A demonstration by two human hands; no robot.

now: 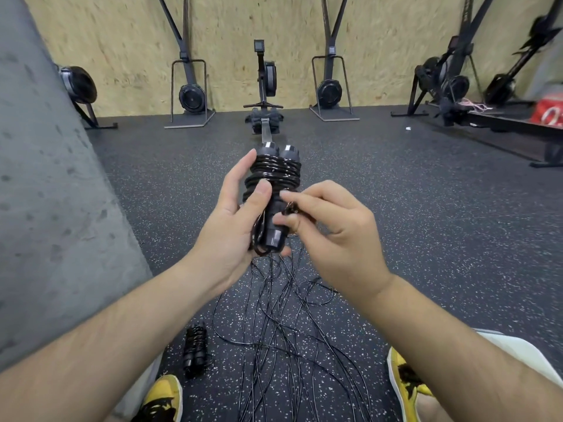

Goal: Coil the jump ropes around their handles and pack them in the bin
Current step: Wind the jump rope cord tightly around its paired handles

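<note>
My left hand [234, 214] grips a pair of black jump rope handles [275, 175] held side by side, with black cord wound in several turns around their upper half. The thumb presses on the coils. My right hand [332, 229] pinches the loose end of the cord beside the handles' lower part. On the floor below, several loose black jump ropes [289, 339] lie tangled between my feet. A coiled jump rope [195, 351] lies on the floor near my left shoe. No bin is in view.
A grey concrete pillar [51, 193] rises close on the left. Rowing machines and ski trainers [265, 95] line the plywood wall ahead. More machines and a red object [548, 114] stand at the right. The floor is speckled black rubber [426, 223].
</note>
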